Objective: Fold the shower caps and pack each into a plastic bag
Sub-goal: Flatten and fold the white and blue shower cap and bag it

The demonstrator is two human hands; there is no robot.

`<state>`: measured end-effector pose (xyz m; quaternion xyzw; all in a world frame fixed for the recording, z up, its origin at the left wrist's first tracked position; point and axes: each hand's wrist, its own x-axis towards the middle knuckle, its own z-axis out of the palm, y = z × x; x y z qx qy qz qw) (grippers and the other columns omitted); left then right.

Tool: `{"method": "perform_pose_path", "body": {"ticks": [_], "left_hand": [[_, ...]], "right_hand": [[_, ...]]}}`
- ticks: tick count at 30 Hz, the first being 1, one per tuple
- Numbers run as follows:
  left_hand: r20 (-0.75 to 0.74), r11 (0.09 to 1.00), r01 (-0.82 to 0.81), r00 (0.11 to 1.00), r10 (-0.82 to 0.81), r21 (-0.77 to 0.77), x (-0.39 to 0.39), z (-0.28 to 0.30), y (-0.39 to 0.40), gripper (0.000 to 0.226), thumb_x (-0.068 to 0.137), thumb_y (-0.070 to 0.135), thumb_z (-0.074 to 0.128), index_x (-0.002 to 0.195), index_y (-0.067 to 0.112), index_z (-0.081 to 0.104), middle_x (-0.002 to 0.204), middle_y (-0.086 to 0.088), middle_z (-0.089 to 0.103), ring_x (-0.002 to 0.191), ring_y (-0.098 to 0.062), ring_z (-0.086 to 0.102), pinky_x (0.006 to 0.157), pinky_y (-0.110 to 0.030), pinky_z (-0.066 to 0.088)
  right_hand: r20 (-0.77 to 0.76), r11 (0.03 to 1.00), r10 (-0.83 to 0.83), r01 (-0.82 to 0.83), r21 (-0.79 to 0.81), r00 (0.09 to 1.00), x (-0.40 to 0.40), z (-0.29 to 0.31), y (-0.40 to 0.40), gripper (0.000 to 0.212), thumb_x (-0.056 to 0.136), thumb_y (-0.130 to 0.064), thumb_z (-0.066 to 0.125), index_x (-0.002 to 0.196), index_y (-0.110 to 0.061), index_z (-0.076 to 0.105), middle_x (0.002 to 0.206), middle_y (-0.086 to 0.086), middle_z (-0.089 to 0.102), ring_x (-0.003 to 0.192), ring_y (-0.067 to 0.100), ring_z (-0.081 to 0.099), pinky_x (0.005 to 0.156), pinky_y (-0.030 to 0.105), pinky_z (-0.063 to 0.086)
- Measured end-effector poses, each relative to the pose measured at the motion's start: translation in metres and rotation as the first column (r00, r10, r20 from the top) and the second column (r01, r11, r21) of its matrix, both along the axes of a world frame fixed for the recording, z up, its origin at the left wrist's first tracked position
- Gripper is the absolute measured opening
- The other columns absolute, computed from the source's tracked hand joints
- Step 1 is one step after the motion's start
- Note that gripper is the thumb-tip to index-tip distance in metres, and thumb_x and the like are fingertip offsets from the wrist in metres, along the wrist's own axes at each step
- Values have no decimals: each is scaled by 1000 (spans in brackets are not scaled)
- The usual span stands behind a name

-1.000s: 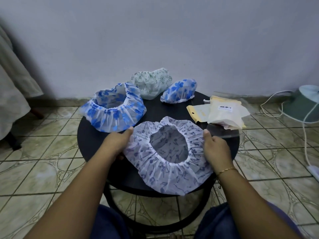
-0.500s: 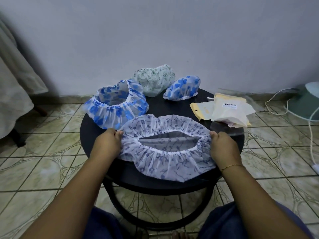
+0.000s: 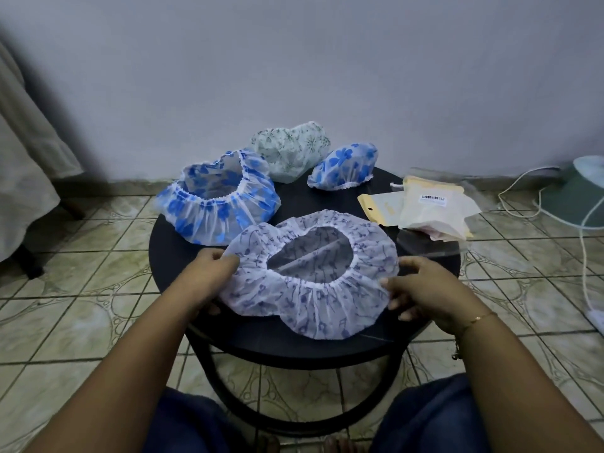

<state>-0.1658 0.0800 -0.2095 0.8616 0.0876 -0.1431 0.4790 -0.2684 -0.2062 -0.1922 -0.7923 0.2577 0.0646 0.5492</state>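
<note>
Compared with half a second ago, the stretch on the pale cap (image 3: 310, 276) has been relaxed: its elastic opening, then drawn into a narrow left-right slit, is now seen as a rounded oval, and the hands have been brought closer together. This is taken to mean that the flattening pull is over and that the first fold has not yet been made; no cap has been bagged. The cap lies on the near half of the round black table (image 3: 170, 253), opening upward, its near edge overhanging the table's near rim slightly. Its long axis runs left to right, tilted a little so that the right end sits farther away. The left hand (image 3: 209, 276) is pinching the cap's left edge with curled fingers. The right hand (image 3: 421, 289) rests at the right edge with fingers bent toward the fabric; a true pinch cannot be confirmed. Three other caps, a large blue-flowered cap (image 3: 219, 197), a green-patterned cap (image 3: 291, 148) and a small blue cap (image 3: 343, 171), are noted on the far side, unfolded. The plastic bags (image 3: 431, 207) are stacked at the right, near the cap.
</note>
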Motion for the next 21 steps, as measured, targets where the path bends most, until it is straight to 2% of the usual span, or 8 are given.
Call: {"method": "perform_pose_path", "body": {"ticks": [3,5,9,11,13,15,17,21], "left_hand": [[204,999,-15,979,7,40,-3,7,-2,52,92,35,46,142,28,36,140,0,47,123,-22,48,94,-33,36],[278,1000,3,961,-2,-2,-7,9,-8,54,95,41,44,146,26,33,147,1,41,130,-18,42,95,-29,30],[246,995,94,964,-98,28,-8,6,-9,42,89,31,64,128,19,57,117,5,63,96,-9,61,82,-24,42],[98,983,153,982,-163,103,-2,6,1,36,79,23,72,113,20,65,104,2,70,84,-11,66,77,-29,51],[-99,966,232,970,-222,114,-2,12,9,45,71,36,79,111,20,65,96,-1,72,76,-17,69,69,-32,53],[-168,953,266,956,-241,145,-7,21,12,81,50,72,75,112,22,62,95,0,72,71,-16,66,57,-27,41],[-132,967,220,970,-203,132,-10,26,8,106,26,97,53,102,23,65,92,3,70,77,-15,64,60,-29,39],[-76,995,-63,995,57,-74,3,24,-10,97,64,88,42,113,6,62,106,-1,65,94,-29,62,81,-37,46]], "right_hand": [[83,984,-93,105,-143,992,9,-9,1,65,87,-19,65,142,-13,30,101,15,64,82,27,62,61,34,49],[64,969,-116,127,-212,991,10,-12,0,81,84,-39,66,147,-14,21,130,16,54,105,32,59,84,40,49],[65,983,-77,87,-164,995,7,-12,1,94,77,-23,76,148,-14,16,117,12,59,106,29,58,91,41,47],[164,977,-130,155,-144,978,9,-11,2,88,80,-10,72,148,-15,17,95,10,63,94,26,60,87,39,47],[216,957,-224,257,-135,950,10,-10,0,80,84,-16,69,148,-13,20,107,13,63,103,28,58,91,37,43],[119,930,-221,246,-273,968,7,-8,-2,59,88,-35,63,136,-7,42,121,16,58,111,30,54,92,34,40],[-21,903,-123,103,-417,992,5,-7,-1,53,90,-55,51,92,-4,63,89,15,61,85,28,57,77,33,41],[-95,902,-53,7,-431,994,10,-12,3,58,83,-60,56,59,-8,48,60,6,45,60,22,45,53,30,31]]}}
